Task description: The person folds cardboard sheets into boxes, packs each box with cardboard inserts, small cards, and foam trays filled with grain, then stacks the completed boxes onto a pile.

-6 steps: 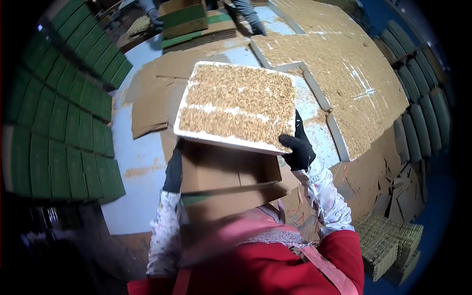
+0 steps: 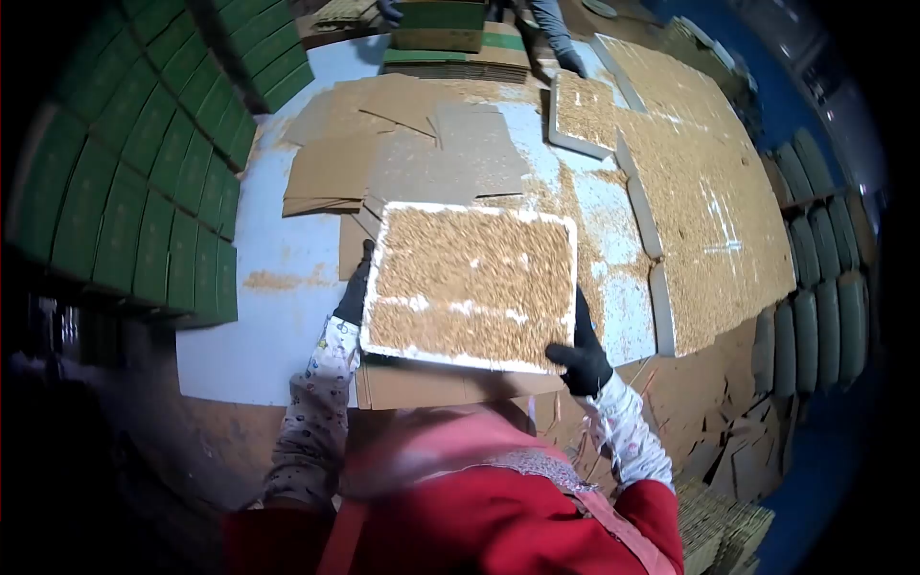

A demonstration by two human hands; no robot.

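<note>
A white-rimmed tray filled with brown grain-like pieces [image 2: 470,278] is right in front of me, above a cardboard box [image 2: 460,388] that shows only along its near side. My right hand [image 2: 583,359], in a black glove, grips the tray's near right corner, thumb over the rim. At the tray's left side is my left hand [image 2: 355,287], also gloved in black; its fingers are mostly hidden behind the tray and box, so what exactly they hold is unclear.
Green boxes [image 2: 144,192] are stacked at the left. Flat cardboard sheets [image 2: 335,168] lie on the white table [image 2: 278,355]. More filled trays [image 2: 700,211] stand at the right. Across the table, a co-worker's gloved hand [image 2: 572,63] is beside a filled tray [image 2: 585,107]; a green-and-brown box [image 2: 439,27] stands nearby.
The held tray is now lower in view and covers the box's opening, which showed before. The camera view has shifted. Near the co-worker's hand, another filled tray now stands apart from the rest.
</note>
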